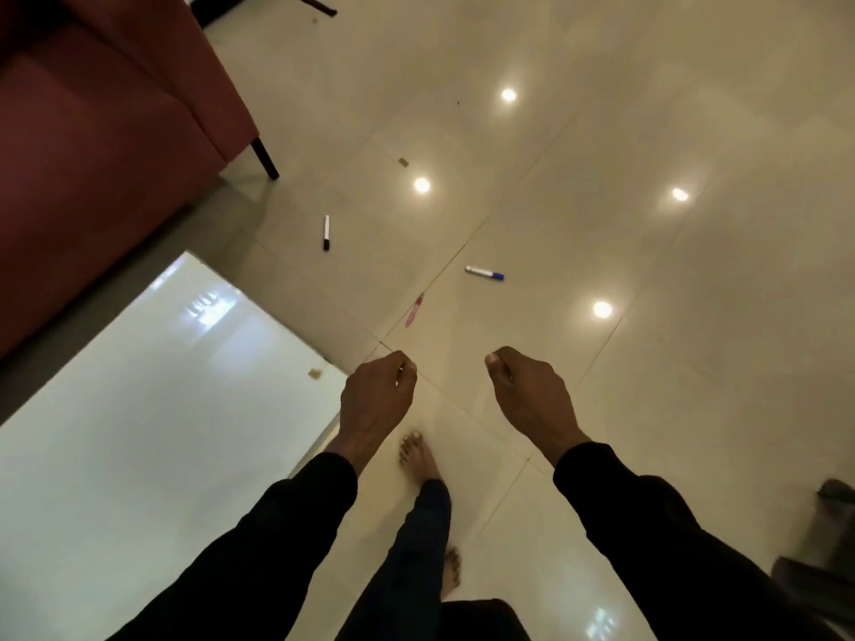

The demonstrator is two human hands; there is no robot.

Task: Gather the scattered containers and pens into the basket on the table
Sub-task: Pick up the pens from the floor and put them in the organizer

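Three pens lie on the cream tiled floor ahead of me. A white marker with a black cap (326, 232) rests near the sofa. A white marker with a blue cap (484, 272) lies further right. A pink pen (414, 310) is closest, just beyond my hands. My left hand (377, 400) and my right hand (529, 400) hang in front of me with fingers curled loosely and nothing in them, both above the floor and short of the pens. No basket or containers are in view.
A red sofa (102, 145) with a dark leg stands at the upper left. A glossy white table top (139, 432) fills the lower left. My bare feet (418, 455) are on the tiles. Dark grey objects (833, 492) sit at the right edge.
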